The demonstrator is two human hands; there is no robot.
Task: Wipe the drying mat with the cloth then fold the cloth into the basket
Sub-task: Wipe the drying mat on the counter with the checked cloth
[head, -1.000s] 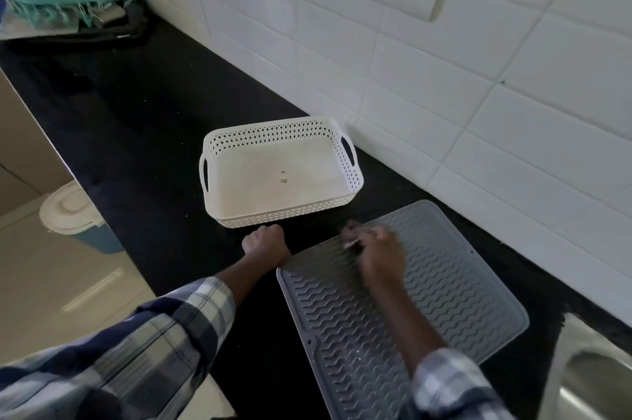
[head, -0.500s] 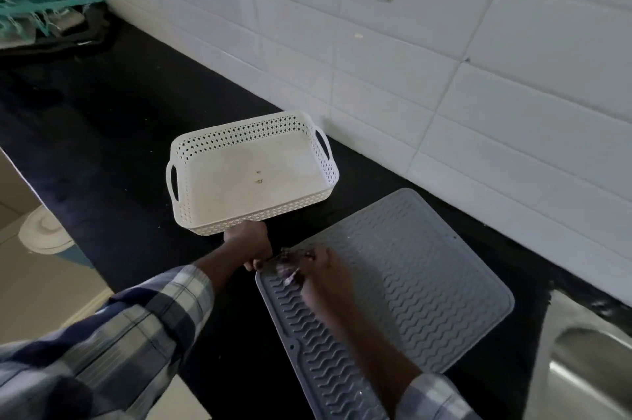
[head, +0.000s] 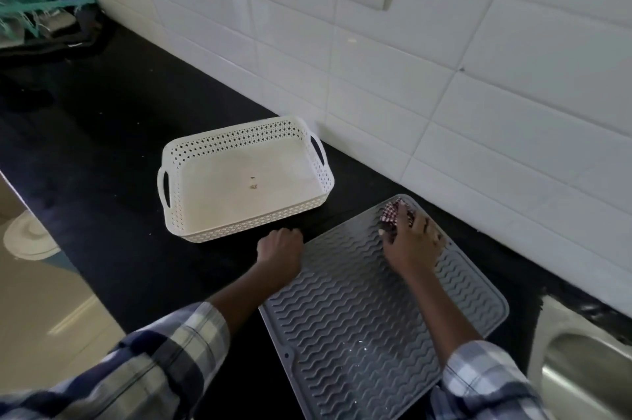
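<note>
Lying diagonally toward wall: drying mat (head: 359,310)

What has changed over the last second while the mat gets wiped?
The right hand swept the cloth from the mat's near-left edge up to its far corner by the wall. The left hand stayed fisted at the drying mat edge; the basket stayed put.

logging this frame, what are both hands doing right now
Left hand: closed fist at the drying mat edge, holding nothing visible.
Right hand: pressing the cloth on the mat.
</note>
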